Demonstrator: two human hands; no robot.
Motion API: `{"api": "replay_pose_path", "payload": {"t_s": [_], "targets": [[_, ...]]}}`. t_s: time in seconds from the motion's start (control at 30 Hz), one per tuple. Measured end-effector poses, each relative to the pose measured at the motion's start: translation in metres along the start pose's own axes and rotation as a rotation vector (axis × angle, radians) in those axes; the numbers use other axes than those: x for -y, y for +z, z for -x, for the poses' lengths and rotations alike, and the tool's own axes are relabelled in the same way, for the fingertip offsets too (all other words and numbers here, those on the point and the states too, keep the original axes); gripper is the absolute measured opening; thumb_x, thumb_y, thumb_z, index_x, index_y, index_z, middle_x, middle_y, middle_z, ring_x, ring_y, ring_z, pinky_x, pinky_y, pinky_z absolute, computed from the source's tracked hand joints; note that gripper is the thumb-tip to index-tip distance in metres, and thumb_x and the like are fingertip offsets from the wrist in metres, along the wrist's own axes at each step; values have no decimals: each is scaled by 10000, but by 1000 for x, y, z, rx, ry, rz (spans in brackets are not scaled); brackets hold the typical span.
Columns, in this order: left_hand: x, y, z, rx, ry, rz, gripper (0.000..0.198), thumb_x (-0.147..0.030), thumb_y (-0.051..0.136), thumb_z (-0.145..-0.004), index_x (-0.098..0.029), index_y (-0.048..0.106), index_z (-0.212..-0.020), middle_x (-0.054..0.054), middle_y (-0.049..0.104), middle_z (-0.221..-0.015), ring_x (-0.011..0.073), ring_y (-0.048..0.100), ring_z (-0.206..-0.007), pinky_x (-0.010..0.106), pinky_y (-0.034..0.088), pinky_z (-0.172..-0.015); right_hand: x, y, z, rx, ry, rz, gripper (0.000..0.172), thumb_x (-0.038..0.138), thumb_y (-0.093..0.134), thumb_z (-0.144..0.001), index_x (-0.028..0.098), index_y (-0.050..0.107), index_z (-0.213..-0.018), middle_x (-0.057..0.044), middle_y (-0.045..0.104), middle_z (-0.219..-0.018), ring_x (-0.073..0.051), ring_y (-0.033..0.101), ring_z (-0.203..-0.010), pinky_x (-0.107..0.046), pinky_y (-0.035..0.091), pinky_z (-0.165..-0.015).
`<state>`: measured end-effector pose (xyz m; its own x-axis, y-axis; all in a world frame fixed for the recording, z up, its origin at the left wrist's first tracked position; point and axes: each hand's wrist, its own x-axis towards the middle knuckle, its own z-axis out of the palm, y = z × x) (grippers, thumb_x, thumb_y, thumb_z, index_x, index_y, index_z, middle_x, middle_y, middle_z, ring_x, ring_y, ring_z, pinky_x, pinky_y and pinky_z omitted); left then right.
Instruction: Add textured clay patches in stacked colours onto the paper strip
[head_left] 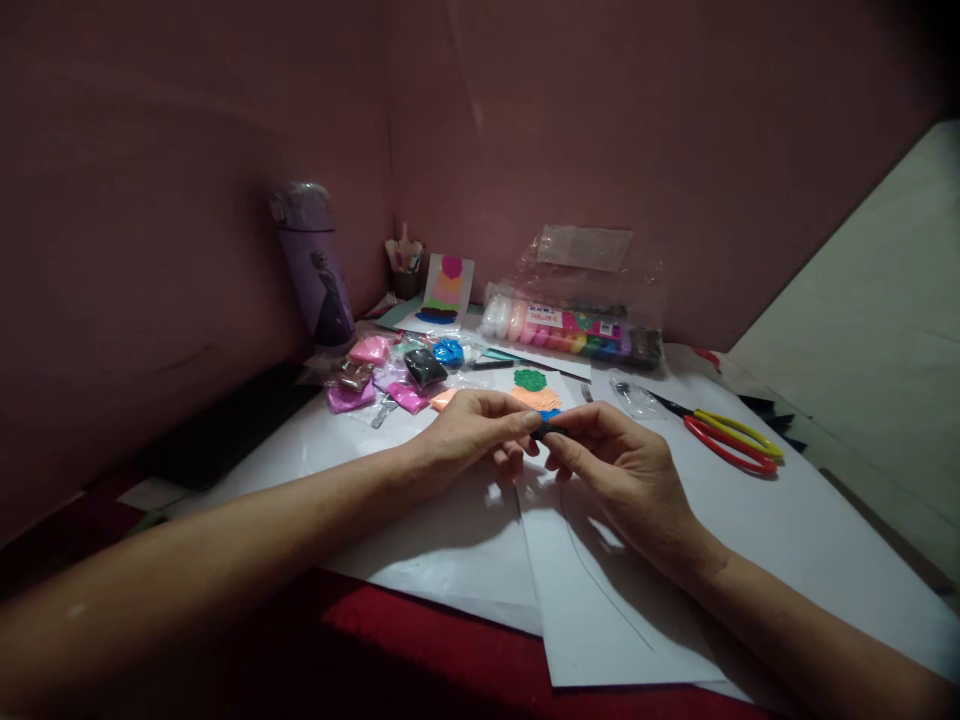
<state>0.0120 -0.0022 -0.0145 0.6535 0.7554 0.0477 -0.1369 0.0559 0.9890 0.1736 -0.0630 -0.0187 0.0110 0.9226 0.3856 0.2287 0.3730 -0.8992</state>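
Observation:
My left hand [480, 430] and my right hand [626, 460] meet over a white sheet [585, 630], fingertips pinched on a small piece of black modelling clay [551, 430]. Fingers cover part of the piece. Beyond them, the sheet bears patches of green clay [531, 380], orange clay [534, 397] and blue clay [551, 413], the blue partly hidden by my hands. A thin curved line runs down the sheet's near part.
Bagged clay packets [409, 396] lie left, near a purple bottle [315, 270]. A bag of coloured clay [574, 335] and a card with colour patches [446, 290] are at the back. Red-and-yellow-handled scissors [735, 440] rest right; a small fork [586, 393] lies beyond my right hand.

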Motion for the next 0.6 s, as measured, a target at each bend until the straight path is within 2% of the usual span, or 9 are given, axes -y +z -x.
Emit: {"api": "replay_pose_path", "payload": {"t_s": [0.1,0.23,0.4,0.5,0.6], "targets": [[-2,2,0,13,-17,-30,216,-266,707,-685,-81,640,-775,32,626,-658,78,539,-466,207,440,-453,0,0,1,17,8,-15,70,246,652,-802,189,620,-826,3,616,-669,-140,590,-592,-271,498,-556],[-4,4,0,-59,-1,-53,150,-215,683,-684,-86,616,-720,6,598,-583,70,513,-406,193,401,-405,-3,-1,-1,9,40,-54,74,244,659,-791,186,621,-821,13,609,-635,-131,577,-556,-263,492,-532],[0,1,-3,-171,64,-8,134,-218,658,-714,-110,589,-676,-14,583,-559,54,474,-372,175,355,-368,-9,-6,-7,-147,145,-174,68,225,688,-754,184,634,-758,25,604,-562,-110,554,-495,-238,473,-494],[1,-3,-3,-189,61,6,128,-230,670,-715,-108,630,-717,-10,594,-582,49,478,-389,162,331,-365,-12,-8,-9,-229,211,-244,146,264,740,-702,174,643,-763,13,621,-575,-112,571,-501,-227,479,-474],[0,-4,-2,-150,39,-14,139,-231,681,-709,-101,675,-756,-5,598,-596,47,481,-409,169,347,-388,-14,-8,-10,-186,228,-240,243,340,764,-680,170,655,-814,-4,647,-612,-131,611,-556,-234,499,-499]]}}
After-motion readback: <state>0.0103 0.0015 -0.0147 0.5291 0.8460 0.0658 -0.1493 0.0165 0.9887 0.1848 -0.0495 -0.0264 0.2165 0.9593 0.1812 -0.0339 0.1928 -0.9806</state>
